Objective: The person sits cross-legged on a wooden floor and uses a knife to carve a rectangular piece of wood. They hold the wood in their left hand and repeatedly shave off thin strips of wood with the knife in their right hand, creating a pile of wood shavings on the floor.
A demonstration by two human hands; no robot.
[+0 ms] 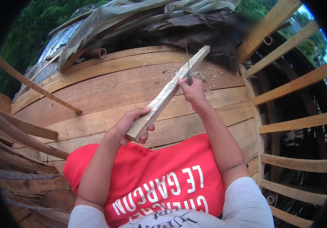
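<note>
A long squared wooden bar [163,99] slants away from me, from lower left to upper right. Its upper face looks pale and freshly cut. My left hand [122,126] is closed around the near end, thumb on top and fingertips showing past the right side. Farther along, my right hand [194,94] grips the dark handle of a knife [189,71], its thumb against the bar's edge. The thin blade points away from me and lies across the bar, seen nearly edge-on. Part of the handle is hidden by the fingers.
Wood shavings [201,76] are scattered over the plank floor [106,89] around the bar's far half. A slatted wooden frame [296,123] borders the right. Plastic sheeting [121,19] and a dark tarp [186,28] lie beyond. Several wooden pieces [23,125] jut in from the left.
</note>
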